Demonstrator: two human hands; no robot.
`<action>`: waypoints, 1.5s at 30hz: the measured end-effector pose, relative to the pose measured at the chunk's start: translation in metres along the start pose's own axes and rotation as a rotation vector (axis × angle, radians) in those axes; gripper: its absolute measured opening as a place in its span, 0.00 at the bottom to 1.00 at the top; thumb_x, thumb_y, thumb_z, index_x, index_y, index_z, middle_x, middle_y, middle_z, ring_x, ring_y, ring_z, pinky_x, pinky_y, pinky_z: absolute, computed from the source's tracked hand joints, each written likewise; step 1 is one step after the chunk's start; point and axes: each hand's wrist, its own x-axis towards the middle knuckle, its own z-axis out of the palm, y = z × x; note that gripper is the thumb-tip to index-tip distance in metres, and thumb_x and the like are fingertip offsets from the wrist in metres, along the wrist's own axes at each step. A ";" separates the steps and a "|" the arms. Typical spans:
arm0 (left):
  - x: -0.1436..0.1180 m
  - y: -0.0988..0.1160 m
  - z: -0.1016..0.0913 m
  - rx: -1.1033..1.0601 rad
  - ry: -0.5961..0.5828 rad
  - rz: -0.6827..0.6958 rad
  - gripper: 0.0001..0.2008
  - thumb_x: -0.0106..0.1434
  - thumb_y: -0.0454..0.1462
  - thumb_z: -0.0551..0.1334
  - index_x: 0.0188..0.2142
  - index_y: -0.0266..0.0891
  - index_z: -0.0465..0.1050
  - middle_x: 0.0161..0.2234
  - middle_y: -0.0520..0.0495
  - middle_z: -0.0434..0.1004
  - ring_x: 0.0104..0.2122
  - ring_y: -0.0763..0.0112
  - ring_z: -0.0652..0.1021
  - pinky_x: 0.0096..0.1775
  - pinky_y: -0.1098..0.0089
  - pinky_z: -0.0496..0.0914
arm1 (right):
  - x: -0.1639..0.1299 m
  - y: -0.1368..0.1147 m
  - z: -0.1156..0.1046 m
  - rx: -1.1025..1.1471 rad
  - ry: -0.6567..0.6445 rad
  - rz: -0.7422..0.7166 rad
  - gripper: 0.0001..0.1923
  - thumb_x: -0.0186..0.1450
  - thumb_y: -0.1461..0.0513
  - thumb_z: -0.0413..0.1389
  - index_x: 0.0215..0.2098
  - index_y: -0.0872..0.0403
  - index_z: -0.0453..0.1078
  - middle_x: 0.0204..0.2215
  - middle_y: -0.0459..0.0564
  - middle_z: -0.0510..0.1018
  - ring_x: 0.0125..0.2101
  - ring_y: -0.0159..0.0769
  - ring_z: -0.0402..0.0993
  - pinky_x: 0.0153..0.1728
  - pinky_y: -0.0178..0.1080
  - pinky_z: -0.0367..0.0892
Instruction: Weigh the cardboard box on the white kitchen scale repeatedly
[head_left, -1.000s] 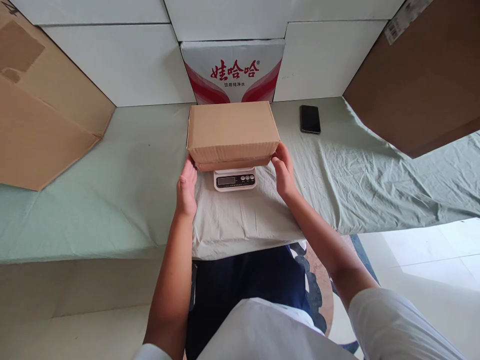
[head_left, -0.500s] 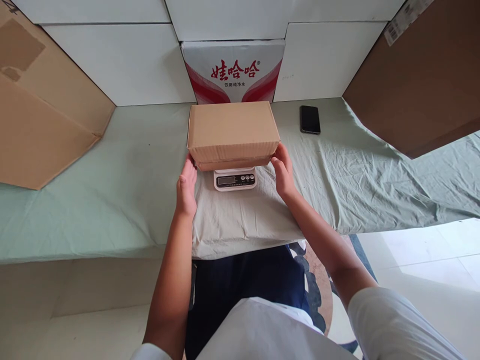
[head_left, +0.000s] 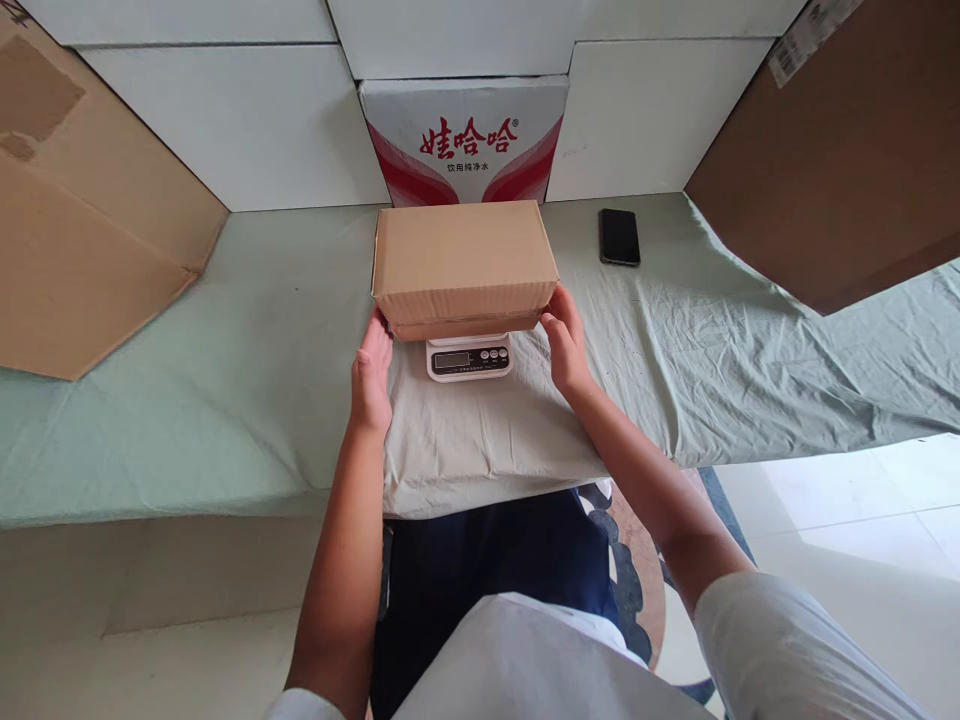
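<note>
A closed brown cardboard box (head_left: pixel 465 250) sits on a small white kitchen scale (head_left: pixel 469 374), hiding the weighing plate. Only the scale's front, with its dark display and several buttons, shows below the box. My left hand (head_left: pixel 372 372) is against the box's left side, and my right hand (head_left: pixel 564 338) is at its lower right corner. Between them they hold the box from both sides. The fingertips of both hands are partly hidden behind it.
A black phone (head_left: pixel 619 237) lies to the right on the green cloth (head_left: pixel 285 330). Behind stands a white and red carton (head_left: pixel 465 100) with red lettering. Large cardboard pieces flank the table, one on the left (head_left: pixel 97 220) and one on the right (head_left: pixel 840 170).
</note>
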 end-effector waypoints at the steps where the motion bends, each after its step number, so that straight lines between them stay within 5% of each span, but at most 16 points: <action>1: 0.000 0.000 0.000 -0.001 -0.001 0.001 0.48 0.61 0.72 0.48 0.71 0.52 0.64 0.76 0.46 0.56 0.77 0.53 0.53 0.75 0.54 0.49 | 0.000 0.000 0.000 0.008 0.005 0.004 0.32 0.66 0.39 0.54 0.62 0.42 0.65 0.66 0.51 0.73 0.65 0.50 0.69 0.67 0.58 0.66; 23: -0.003 -0.008 -0.003 -0.009 -0.017 -0.020 0.48 0.60 0.72 0.52 0.71 0.51 0.64 0.76 0.42 0.56 0.76 0.50 0.54 0.75 0.51 0.50 | -0.004 -0.002 0.005 -0.007 -0.039 0.036 0.35 0.65 0.37 0.53 0.64 0.41 0.61 0.64 0.51 0.73 0.63 0.49 0.69 0.65 0.55 0.68; 30: -0.001 0.010 -0.001 -0.044 -0.043 0.009 0.43 0.61 0.70 0.55 0.67 0.53 0.68 0.75 0.45 0.61 0.76 0.50 0.56 0.75 0.50 0.51 | -0.001 -0.013 0.004 -0.029 -0.037 -0.008 0.36 0.62 0.36 0.57 0.62 0.39 0.59 0.61 0.50 0.72 0.59 0.51 0.70 0.63 0.59 0.70; 38: 0.058 0.045 -0.008 -0.056 -0.109 0.041 0.27 0.53 0.59 0.69 0.51 0.57 0.78 0.66 0.55 0.73 0.73 0.47 0.63 0.74 0.46 0.57 | 0.058 -0.006 0.004 -0.103 0.035 -0.130 0.36 0.65 0.35 0.54 0.65 0.37 0.55 0.64 0.48 0.66 0.71 0.57 0.58 0.71 0.68 0.60; 45: 0.141 -0.007 0.010 -0.062 -0.019 0.060 0.26 0.52 0.58 0.69 0.45 0.50 0.73 0.57 0.46 0.79 0.68 0.48 0.70 0.72 0.44 0.58 | 0.123 0.052 0.028 -0.063 0.125 -0.114 0.41 0.64 0.37 0.57 0.67 0.38 0.49 0.67 0.50 0.61 0.76 0.52 0.49 0.77 0.63 0.50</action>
